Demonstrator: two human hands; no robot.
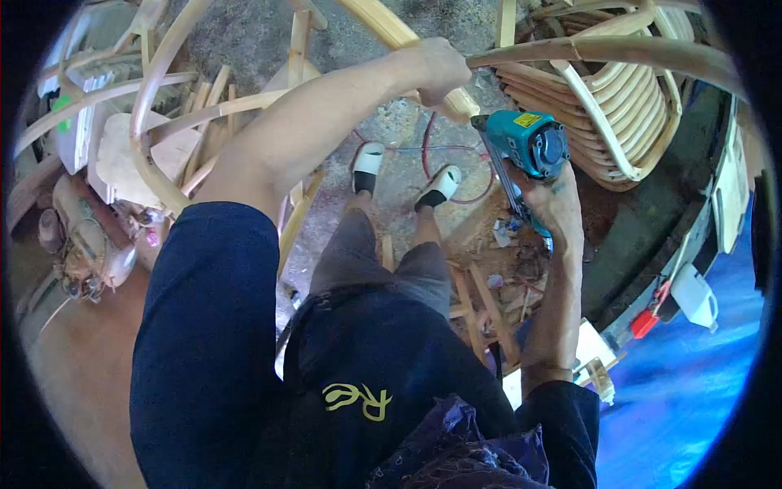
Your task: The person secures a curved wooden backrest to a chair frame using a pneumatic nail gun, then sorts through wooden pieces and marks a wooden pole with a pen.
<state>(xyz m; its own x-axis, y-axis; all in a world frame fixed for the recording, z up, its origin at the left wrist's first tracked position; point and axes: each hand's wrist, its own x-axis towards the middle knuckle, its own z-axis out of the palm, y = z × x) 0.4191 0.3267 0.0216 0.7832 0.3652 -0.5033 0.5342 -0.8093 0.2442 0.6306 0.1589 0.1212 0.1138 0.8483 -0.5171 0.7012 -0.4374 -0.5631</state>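
Note:
My left hand (440, 69) is closed around a pale wooden bar (383, 24) at the top centre, with the bar's end sticking out below the fist. My right hand (550, 196) grips a teal and black nail gun (525, 143). The gun's nose points left, at or very near the bar's end; whether they touch cannot be told. Just above the gun, a curved wooden piece (619, 51) runs off to the right.
Stacked curved wooden frames (623, 122) stand at the upper right. Bent wooden parts (163, 73) fill the upper left. A red hose (425, 147) crosses the floor by my feet. Wood scraps (489, 306) lie below the gun, and blue sheeting (676, 399) spreads at the lower right.

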